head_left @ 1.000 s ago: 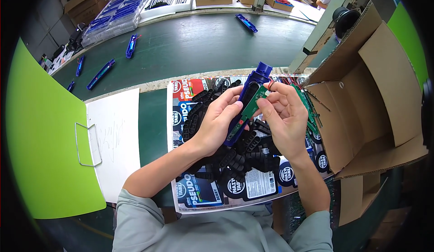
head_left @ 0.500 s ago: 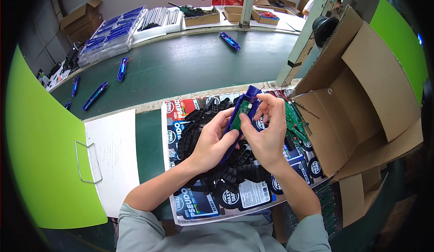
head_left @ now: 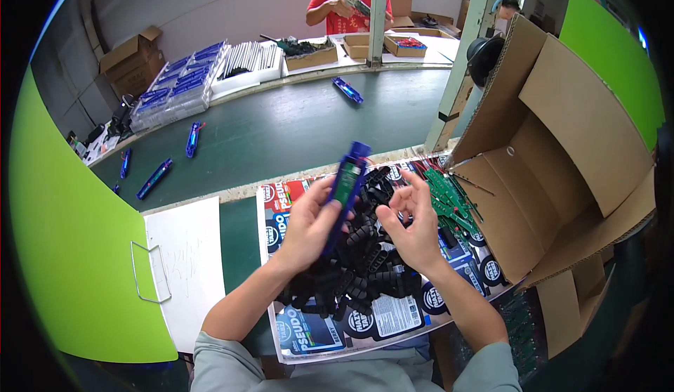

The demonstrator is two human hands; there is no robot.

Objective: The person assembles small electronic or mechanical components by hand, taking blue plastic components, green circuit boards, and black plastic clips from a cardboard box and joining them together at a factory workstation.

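Over the middle of the desk [head_left: 239,241], we grasp a blue case [head_left: 359,151] in our left hand [head_left: 307,223], the thumb lying along its front and the fingers wrapped behind. The case is tilted, its upper end leaning away from us and a little to the right, and a green circuit board [head_left: 346,179] sits lengthwise in it. Our right hand [head_left: 412,229] is released — fingers bent and spread, just beside the case and apart from it.

Below both hands we see a heap of black parts [head_left: 375,262] on a printed sheet [head_left: 309,332]. To the right, near our right hand, more green boards [head_left: 447,199] with thin wires lie piled up, next to an open cardboard box [head_left: 562,188]. On our left are a white paper [head_left: 191,272] and a bright green panel [head_left: 84,251].

Beyond the desk, several blue pieces [head_left: 154,179] lie well apart on a long green surface [head_left: 281,118]. Past its far edge stand stacked clear trays [head_left: 172,114] — and a person in a red shirt [head_left: 335,2], holding a tool.
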